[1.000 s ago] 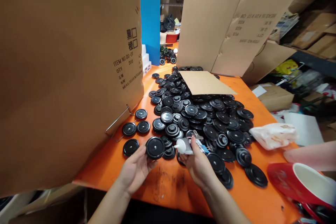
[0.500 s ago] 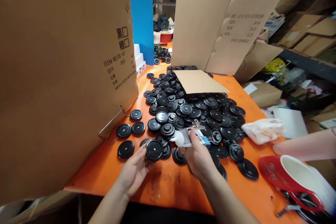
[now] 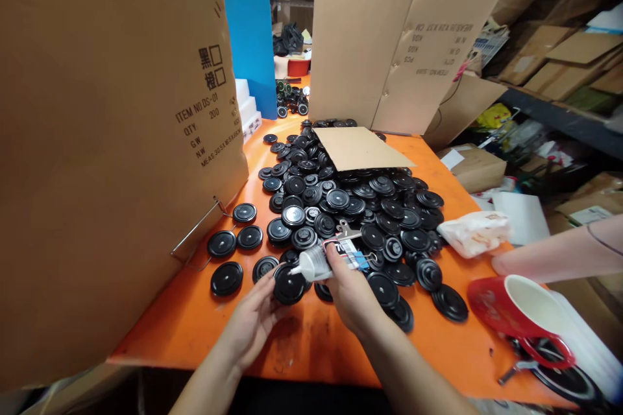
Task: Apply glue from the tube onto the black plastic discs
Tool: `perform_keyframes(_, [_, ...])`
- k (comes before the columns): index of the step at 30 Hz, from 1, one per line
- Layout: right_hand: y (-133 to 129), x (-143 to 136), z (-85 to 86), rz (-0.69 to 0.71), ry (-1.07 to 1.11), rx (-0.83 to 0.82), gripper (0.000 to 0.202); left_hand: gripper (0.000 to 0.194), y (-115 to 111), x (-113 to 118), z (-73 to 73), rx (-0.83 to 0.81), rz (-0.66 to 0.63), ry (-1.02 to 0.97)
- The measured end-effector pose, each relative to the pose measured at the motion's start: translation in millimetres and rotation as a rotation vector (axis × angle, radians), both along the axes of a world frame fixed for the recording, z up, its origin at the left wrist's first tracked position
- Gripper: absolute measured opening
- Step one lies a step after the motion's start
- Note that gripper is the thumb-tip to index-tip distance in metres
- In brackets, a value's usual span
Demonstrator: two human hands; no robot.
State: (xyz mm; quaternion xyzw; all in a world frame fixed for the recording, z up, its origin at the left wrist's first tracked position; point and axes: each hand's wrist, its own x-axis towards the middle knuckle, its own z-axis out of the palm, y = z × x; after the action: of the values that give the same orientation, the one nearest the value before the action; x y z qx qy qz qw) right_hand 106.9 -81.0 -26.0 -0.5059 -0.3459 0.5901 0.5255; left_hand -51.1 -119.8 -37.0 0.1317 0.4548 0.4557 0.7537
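My left hand holds a round black disc by its edge, with the flat face turned up toward me. Wrapped around a white glue tube is my right hand. The tube's nozzle points left and its tip is at the middle of the disc; whether they touch I cannot tell. A metal binder clip grips the tube's back end. To the left, several black discs lie separately, face up. Beyond my hands a large heap of black discs covers the table.
A tall carton stands at the left with a wire handle beside it. A cardboard piece lies on the heap. At the right are a white plastic bag, a red mug and a pale pink roll-like shape.
The tube has moved left and down, so its nozzle is now at the disc's centre rather than to the right of it. The view has shifted slightly right.
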Motion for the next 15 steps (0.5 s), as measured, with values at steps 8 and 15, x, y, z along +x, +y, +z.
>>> perform_keyframes(8, [24.5,-5.1,58.7,-0.012,0.301,0.101,0.036,0.039,-3.9,-2.2,-7.4,0.02,-0.028,-0.028])
perform_keyframes(15, [29.7,0.7,71.3,-0.042,0.418,0.12,0.032,0.037,-0.5,-1.7,-14.3,-0.01,0.003,-0.065])
